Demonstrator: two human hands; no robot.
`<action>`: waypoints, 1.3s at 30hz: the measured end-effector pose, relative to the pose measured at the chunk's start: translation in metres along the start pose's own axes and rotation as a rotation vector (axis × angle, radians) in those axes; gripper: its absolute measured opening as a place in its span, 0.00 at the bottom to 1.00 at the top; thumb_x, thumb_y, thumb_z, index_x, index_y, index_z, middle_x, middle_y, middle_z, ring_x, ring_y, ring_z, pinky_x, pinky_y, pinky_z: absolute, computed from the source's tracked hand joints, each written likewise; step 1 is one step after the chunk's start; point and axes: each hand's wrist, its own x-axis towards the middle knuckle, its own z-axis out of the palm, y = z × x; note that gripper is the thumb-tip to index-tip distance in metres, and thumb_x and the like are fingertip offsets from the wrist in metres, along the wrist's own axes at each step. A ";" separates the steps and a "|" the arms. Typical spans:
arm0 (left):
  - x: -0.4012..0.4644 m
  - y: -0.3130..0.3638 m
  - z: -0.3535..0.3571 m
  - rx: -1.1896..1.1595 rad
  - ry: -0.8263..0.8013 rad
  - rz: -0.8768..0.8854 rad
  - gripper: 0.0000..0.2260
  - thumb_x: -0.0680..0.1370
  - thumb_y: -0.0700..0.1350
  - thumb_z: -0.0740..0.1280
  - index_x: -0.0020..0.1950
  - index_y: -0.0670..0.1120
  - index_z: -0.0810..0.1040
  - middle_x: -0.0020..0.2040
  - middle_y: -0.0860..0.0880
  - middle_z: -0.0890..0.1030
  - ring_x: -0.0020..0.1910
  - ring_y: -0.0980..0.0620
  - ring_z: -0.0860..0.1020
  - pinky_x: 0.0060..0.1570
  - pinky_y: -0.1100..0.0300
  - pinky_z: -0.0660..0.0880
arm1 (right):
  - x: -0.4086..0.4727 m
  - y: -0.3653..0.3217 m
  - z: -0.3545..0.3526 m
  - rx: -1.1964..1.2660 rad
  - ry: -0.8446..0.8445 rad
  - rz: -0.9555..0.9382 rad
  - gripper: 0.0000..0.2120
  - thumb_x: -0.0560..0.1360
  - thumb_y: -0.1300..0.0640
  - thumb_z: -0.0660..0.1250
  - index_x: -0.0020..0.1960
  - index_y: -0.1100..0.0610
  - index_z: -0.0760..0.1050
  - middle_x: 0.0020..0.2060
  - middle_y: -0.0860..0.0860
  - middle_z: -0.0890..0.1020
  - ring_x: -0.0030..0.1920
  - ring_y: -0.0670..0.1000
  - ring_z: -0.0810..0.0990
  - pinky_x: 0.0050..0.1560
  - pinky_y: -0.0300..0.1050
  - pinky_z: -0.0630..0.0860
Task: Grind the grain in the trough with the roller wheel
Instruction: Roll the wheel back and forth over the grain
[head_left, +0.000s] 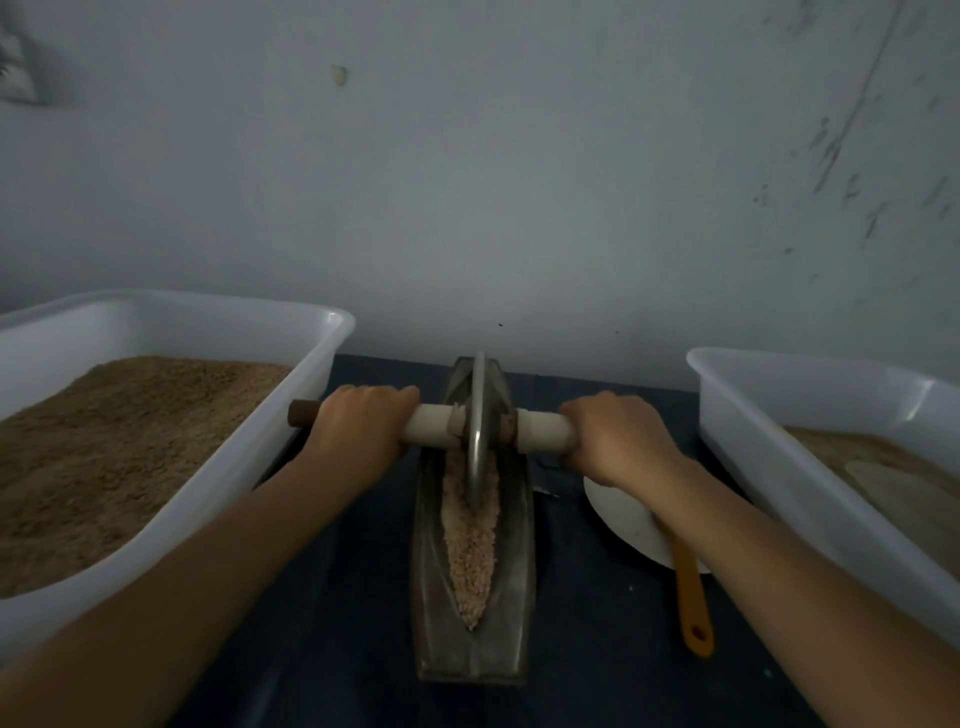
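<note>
A long boat-shaped metal trough (519, 582) lies lengthwise in the middle of the dark table, with pale crushed grain (470, 551) along its groove. The metal roller wheel (477, 415) stands upright on edge in the trough's far half, its rim sunk into the grain. A wooden axle handle (428, 428) runs through the wheel, left to right. My left hand (358, 426) is wrapped around the left part of the handle. My right hand (618, 436) grips the right part. The handle's right end is hidden under that hand.
A white plastic tub (322, 364) of brown grain sits at the left. Another white tub (737, 415) with paler meal stands at the right. A white plate (623, 514) and an orange-handled utensil (693, 597) lie between trough and right tub. A wall rises close behind.
</note>
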 end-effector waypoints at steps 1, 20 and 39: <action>-0.008 0.001 -0.002 -0.002 0.000 0.015 0.09 0.76 0.49 0.64 0.54 0.51 0.68 0.53 0.52 0.77 0.50 0.53 0.76 0.50 0.62 0.67 | -0.008 -0.002 -0.002 0.002 -0.002 -0.013 0.09 0.72 0.50 0.65 0.38 0.48 0.65 0.43 0.48 0.80 0.41 0.51 0.76 0.34 0.43 0.61; -0.036 0.001 -0.017 -0.073 -0.029 0.049 0.09 0.75 0.51 0.65 0.49 0.55 0.64 0.52 0.55 0.76 0.50 0.56 0.76 0.46 0.64 0.65 | -0.040 -0.009 -0.020 -0.006 -0.086 -0.046 0.05 0.72 0.47 0.65 0.46 0.47 0.72 0.45 0.47 0.80 0.46 0.50 0.78 0.33 0.40 0.62; -0.009 0.002 -0.001 -0.002 0.005 -0.009 0.09 0.77 0.49 0.64 0.54 0.50 0.69 0.53 0.52 0.77 0.51 0.53 0.76 0.50 0.62 0.68 | -0.006 -0.002 -0.002 -0.037 0.025 -0.027 0.06 0.72 0.50 0.65 0.48 0.49 0.73 0.46 0.49 0.80 0.47 0.51 0.78 0.39 0.42 0.61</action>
